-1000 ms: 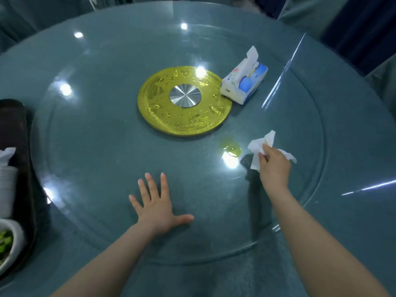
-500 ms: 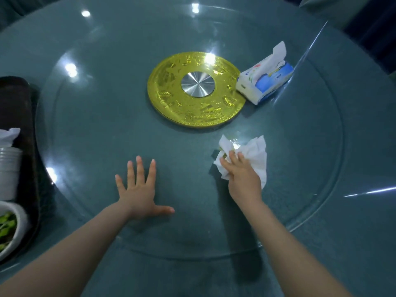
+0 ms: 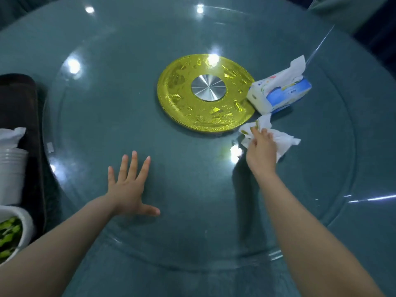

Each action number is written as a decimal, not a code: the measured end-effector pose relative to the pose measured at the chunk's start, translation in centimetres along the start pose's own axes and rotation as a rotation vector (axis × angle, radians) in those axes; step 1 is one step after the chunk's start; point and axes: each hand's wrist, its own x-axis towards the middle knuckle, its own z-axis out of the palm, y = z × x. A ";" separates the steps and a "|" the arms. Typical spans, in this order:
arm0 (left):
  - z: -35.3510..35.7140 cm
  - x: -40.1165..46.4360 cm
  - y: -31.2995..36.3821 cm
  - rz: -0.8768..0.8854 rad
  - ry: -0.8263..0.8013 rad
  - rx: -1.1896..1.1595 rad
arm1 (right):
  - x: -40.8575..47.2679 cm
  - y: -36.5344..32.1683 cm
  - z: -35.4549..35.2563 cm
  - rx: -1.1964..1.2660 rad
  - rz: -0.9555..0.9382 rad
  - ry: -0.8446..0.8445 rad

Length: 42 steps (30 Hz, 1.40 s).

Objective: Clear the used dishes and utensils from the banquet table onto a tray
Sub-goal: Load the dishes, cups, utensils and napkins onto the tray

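Head view: a round bench (image 3: pixel 150 50) covered in teal cloth carries a large clear glass turntable (image 3: pixel 96 116). The left hand (image 3: pixel 128 185) lies flat on the glass, palm down, its fingers (image 3: pixel 134 161) straight and spread, the thumb out to the side; it holds nothing. The right hand (image 3: pixel 261 151) has its fingers (image 3: pixel 255 133) curled over a crumpled white paper tissue (image 3: pixel 282 142), pressing it against the glass; yellow-green smears show on the part of the tissue beyond the fingertips. Just ahead of the right fingers, touching or nearly touching the tissue, lies a white and blue soft pack of tissues (image 3: pixel 280 93) with one sheet standing out of its top. Ahead of the fingers of both hands, between them, sits a round gold embossed disc with a brushed silver centre (image 3: pixel 205 93); the pack's near corner overlaps its rim. Well out beyond the left little finger, at the bench's edge, stands a dark rectangular tray (image 3: pixel 19 99). On the tray are a stack of white plastic cups (image 3: pixel 10 174) with a white crumpled napkin (image 3: pixel 10 136) on top, and, nearer the person, a white round bowl holding green scraps (image 3: pixel 23 228). A bright lamp reflection lies on the glass just beside the right thumb.
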 end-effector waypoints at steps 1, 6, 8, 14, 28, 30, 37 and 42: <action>0.0 0.1 -0.2 0.006 -0.002 0.001 | 0.4 -1.1 0.5 0.001 -0.011 -0.022; 0.0 0.6 -1.2 0.028 0.006 0.010 | -1.7 -5.5 3.3 0.003 -0.198 -0.182; -0.1 0.7 -1.6 0.036 0.012 0.016 | -4.0 -6.1 3.8 0.057 -0.244 -0.215; -0.6 0.7 -2.4 0.058 0.043 0.033 | -10.2 -6.1 4.3 0.080 -0.321 -0.299; -0.5 1.4 -3.7 0.111 0.092 0.008 | -12.2 -5.4 1.2 0.248 -0.116 -0.141; -0.4 1.5 -3.8 0.113 0.094 0.004 | -12.1 -6.4 1.9 0.118 -0.140 -0.186; 0.0 1.8 -4.1 0.126 0.122 -0.008 | -14.0 -9.0 3.8 0.209 -0.192 -0.343; 0.0 1.8 -4.2 0.126 0.143 -0.020 | -12.6 -9.0 2.0 0.561 0.034 -0.483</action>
